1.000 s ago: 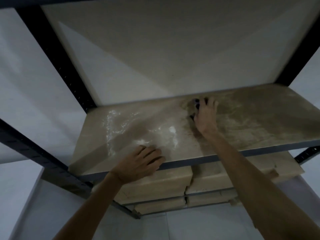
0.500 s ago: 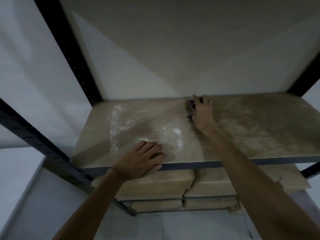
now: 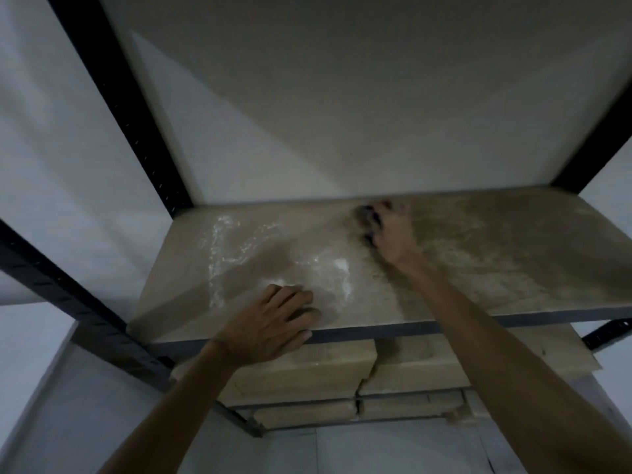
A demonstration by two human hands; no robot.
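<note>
A dusty beige shelf board (image 3: 496, 268) with white powdery smears (image 3: 338, 268) fills the middle of the view. My right hand (image 3: 393, 234) reaches to the back of the board and presses a small dark object (image 3: 367, 220), perhaps a cloth or sponge, against it; the hand is blurred and most of the object is hidden beneath it. My left hand (image 3: 273, 323) rests on the board's front edge, its fingers spread on top and its thumb along the dark metal rim (image 3: 444, 328).
Black perforated uprights (image 3: 136, 124) of the rack stand at the left and back right. Pale blocks (image 3: 307, 374) lie stacked on the lower shelves. A light wall is behind, a pale floor below.
My right hand has slid a little farther back along the board with the dark object. The view has tilted slightly. My left hand stays on the front edge.
</note>
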